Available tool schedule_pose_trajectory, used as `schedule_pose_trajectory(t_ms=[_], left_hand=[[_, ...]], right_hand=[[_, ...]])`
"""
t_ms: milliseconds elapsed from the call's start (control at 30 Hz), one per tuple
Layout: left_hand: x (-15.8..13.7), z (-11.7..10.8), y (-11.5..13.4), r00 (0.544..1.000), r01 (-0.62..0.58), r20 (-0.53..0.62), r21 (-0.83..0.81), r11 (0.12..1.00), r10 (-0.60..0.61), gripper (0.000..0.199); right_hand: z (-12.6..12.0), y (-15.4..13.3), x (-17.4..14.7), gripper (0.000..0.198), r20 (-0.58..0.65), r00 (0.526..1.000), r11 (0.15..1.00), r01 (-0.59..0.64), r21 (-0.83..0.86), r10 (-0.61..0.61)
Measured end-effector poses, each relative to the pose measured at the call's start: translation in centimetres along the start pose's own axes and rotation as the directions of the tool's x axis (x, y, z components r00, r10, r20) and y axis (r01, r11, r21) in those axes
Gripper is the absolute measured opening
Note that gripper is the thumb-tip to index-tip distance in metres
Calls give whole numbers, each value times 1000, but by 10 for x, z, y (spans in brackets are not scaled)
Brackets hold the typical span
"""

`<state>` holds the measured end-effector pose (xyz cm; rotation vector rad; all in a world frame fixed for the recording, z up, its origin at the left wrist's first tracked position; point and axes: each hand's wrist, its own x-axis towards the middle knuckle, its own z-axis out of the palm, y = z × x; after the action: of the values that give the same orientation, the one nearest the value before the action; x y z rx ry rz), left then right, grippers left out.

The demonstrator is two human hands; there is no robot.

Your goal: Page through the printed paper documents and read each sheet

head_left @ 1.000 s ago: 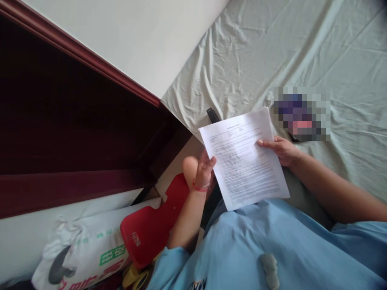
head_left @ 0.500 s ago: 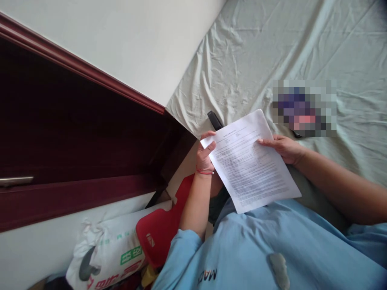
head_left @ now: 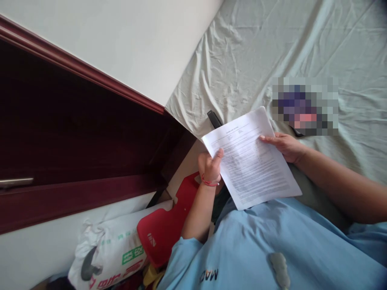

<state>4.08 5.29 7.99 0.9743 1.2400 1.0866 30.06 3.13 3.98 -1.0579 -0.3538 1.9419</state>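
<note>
Printed sheets of paper (head_left: 250,161) lie tilted above my lap, text side up, with a heading near the top edge. My left hand (head_left: 211,166), with a red cord at the wrist, grips their left edge, thumb on top and the other fingers curled at or under the edge. On the right edge, my right hand (head_left: 286,146) pinches the sheets, its thumb across the printed face and its fingers hidden beneath. A black stapler-like object (head_left: 214,119) lies on the bed just beyond the top left corner, partly covered by the paper.
A pale green sheet (head_left: 242,60) covers the bed. On it, right of the paper, lies a pixelated item (head_left: 302,108). At left stands a dark red wooden cabinet (head_left: 75,141). Below are a red plastic seat (head_left: 163,229) and a white printed sack (head_left: 111,249).
My left hand has slid down the left edge of the paper, away from the top corner, and its fingers have curled in. My right hand keeps its hold, with the paper shifted slightly.
</note>
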Motion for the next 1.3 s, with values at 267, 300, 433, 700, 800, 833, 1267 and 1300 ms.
schedule_pose_trajectory(t_ms=[267, 300, 433, 700, 800, 833, 1267, 1300], left_hand=[[-37, -21, -39, 968, 251, 47, -87, 964, -247, 65], [-41, -23, -42, 963, 269, 55, -86, 959, -265, 70], [-49, -21, -49, 959, 279, 82, -89, 956, -272, 88], [-44, -20, -43, 934, 351, 16, -227, 908, -357, 83], [-46, -24, -50, 932, 352, 2, -255, 901, -363, 76], [-47, -25, -54, 935, 343, 1, -254, 904, -354, 75], [-49, -29, -67, 968, 252, 28, -190, 949, -251, 56], [-47, -30, -68, 974, 223, 1, -142, 964, -225, 55]], right_hand=[[2, -1, 0, 38, -45, 999, 1000, -23, -8, 23], [2, -1, 0, 39, -50, 999, 1000, -19, -5, 18], [3, -1, 0, 40, -49, 999, 1000, -8, -18, 7], [7, -1, -1, 52, 8, 996, 993, 91, -76, -91], [4, 5, 3, 47, 9, 987, 973, 160, -166, -160], [3, 7, 5, 46, 12, 984, 961, 175, -214, -177], [-8, 13, 10, 44, 13, 980, 924, 192, -330, -199], [-7, 13, 10, 44, 9, 980, 930, 189, -314, -197]])
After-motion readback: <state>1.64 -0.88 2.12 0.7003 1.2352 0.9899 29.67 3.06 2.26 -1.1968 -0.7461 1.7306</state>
